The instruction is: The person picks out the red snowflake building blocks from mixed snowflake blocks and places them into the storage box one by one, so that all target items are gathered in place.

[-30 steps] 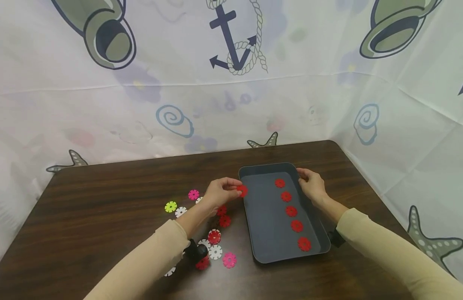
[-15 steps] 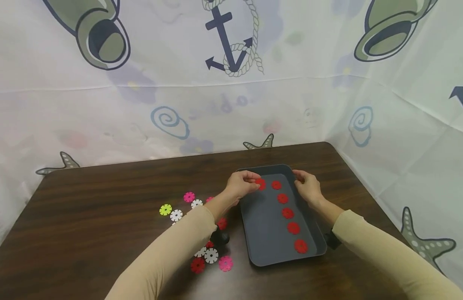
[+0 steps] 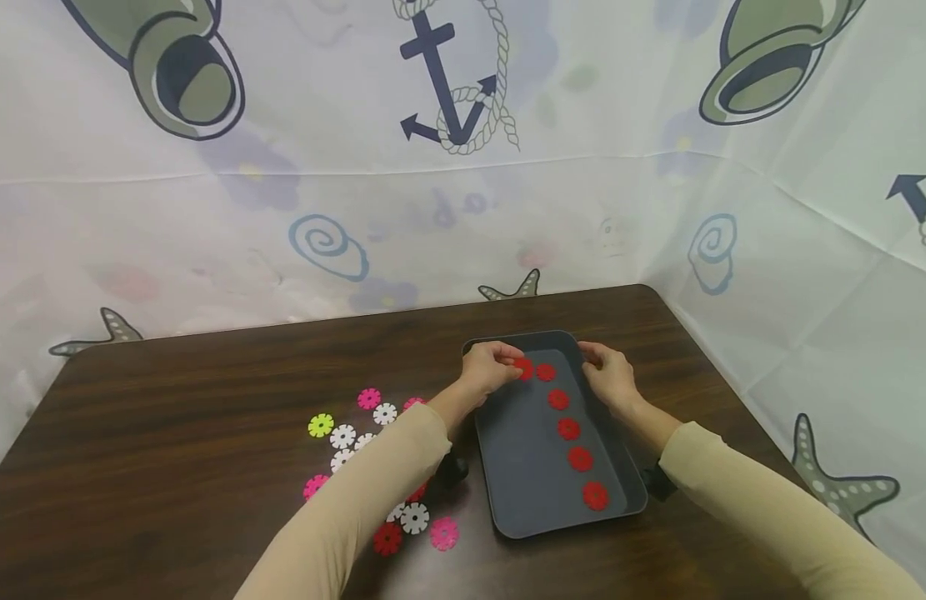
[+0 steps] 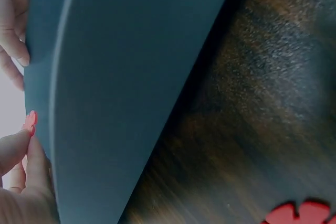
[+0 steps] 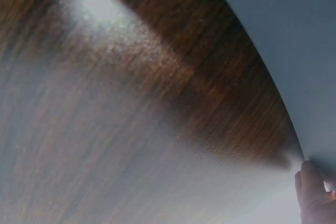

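Note:
In the head view a dark grey tray lies on the brown table, with a row of several red notched discs along its right side. My left hand reaches over the tray's far left part and pinches another red notched disc between thumb and fingertips, just left of the row's far end. The same pinched disc shows at the left edge of the left wrist view. At the far right corner, my right hand grips the tray's rim; its fingers also show in the right wrist view.
Left of the tray, loose notched discs lie scattered: white, pink, red and yellow-green. My left sleeve covers part of them. A patterned cloth hangs behind and to the right of the table.
My left hand has carried the pinched red disc rightward, from the tray's left rim to beside the row's far end. My right hand keeps its place at the far right corner.

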`<state>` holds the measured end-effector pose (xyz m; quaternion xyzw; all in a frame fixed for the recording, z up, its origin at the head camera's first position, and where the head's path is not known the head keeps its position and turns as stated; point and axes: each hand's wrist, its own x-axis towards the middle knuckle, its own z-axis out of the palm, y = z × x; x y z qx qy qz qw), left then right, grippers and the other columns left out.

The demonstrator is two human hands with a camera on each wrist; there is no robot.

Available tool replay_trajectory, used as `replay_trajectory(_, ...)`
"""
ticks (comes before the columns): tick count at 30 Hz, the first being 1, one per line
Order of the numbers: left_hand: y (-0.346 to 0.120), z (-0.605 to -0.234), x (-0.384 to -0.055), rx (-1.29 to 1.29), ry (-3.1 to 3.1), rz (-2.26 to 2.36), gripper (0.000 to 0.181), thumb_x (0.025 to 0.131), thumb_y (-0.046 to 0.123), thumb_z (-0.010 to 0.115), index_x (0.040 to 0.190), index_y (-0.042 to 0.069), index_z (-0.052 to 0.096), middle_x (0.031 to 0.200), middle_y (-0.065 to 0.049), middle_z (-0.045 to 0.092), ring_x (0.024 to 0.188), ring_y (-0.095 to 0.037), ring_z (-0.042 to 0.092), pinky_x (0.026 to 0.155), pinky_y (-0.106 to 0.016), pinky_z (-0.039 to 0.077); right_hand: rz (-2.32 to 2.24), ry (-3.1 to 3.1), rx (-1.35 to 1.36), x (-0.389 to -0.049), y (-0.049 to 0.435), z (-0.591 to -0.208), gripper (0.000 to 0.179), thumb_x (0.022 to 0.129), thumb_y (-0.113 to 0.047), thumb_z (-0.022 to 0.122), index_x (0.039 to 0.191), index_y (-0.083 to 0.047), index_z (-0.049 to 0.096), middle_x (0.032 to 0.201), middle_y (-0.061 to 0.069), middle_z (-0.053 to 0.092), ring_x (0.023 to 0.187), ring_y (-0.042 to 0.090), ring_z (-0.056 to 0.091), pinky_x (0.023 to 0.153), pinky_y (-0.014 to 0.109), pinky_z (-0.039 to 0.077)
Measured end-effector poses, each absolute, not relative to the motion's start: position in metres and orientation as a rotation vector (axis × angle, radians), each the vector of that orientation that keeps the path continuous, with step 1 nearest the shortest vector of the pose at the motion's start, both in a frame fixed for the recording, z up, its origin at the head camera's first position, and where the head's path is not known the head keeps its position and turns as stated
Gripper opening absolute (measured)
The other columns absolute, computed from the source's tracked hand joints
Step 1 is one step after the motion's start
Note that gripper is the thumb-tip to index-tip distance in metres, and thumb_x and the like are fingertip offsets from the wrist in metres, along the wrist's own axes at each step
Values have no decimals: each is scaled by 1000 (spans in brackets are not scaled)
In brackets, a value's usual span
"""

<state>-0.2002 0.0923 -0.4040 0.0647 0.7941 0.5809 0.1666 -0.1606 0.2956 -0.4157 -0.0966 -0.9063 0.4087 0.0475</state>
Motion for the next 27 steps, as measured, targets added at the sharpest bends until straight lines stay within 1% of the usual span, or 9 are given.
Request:
replay_trajectory(7, 100, -412, -204, 190, 2376, 1599, 20, 76, -2, 72, 96, 4, 71, 90, -9, 68, 79, -14, 58, 60, -19, 46, 1260, -2756, -306, -161, 296, -417, 39, 90, 1, 48, 129, 3, 53, 120, 25, 60, 108, 34, 58, 81, 37, 49)
replay_trajectory(12, 103, -417, -207, 182, 2455, 1551, 20, 75, -4, 72, 94, 4, 72, 88, -9, 69, 78, -16, 60, 59, -19, 46, 1273, -2754, -303, -161, 297, -417, 40, 90, 1, 48, 130, 2, 52, 121, 26, 59, 108, 34, 58, 80, 35, 49)
replay_trajectory(16, 104, -420, -207, 171, 2509, 1506, 20, 75, -5, 71, 93, 5, 72, 86, -8, 69, 78, -16, 60, 61, -20, 47, 1286, -2754, -312, -162, 297, -418, 40, 91, 1, 48, 130, 1, 52, 121, 25, 59, 108, 33, 57, 80, 35, 49)
replay_trajectory(20, 105, -422, -208, 171, 2575, 1448, 20, 76, -5, 69, 92, 6, 72, 85, -7, 68, 79, -17, 60, 64, -22, 48, 1280, -2751, -313, -161, 296, -418, 40, 90, 1, 49, 130, 2, 53, 120, 25, 59, 109, 34, 56, 84, 39, 48)
replay_trajectory(23, 107, -423, -208, 182, 2624, 1421, 20, 75, -4, 69, 91, 7, 72, 85, -7, 69, 81, -18, 61, 68, -24, 49, 1275, -2750, -311, -161, 295, -417, 40, 90, 1, 48, 130, 2, 52, 121, 25, 59, 111, 34, 56, 86, 42, 47)
replay_trajectory(27, 109, -425, -208, 199, 2670, 1397, 18, 75, -4, 69, 90, 6, 72, 85, -8, 70, 83, -20, 62, 73, -28, 51, 1264, -2745, -308, -160, 295, -416, 39, 90, 1, 48, 129, 2, 53, 120, 25, 59, 110, 34, 56, 86, 42, 47)
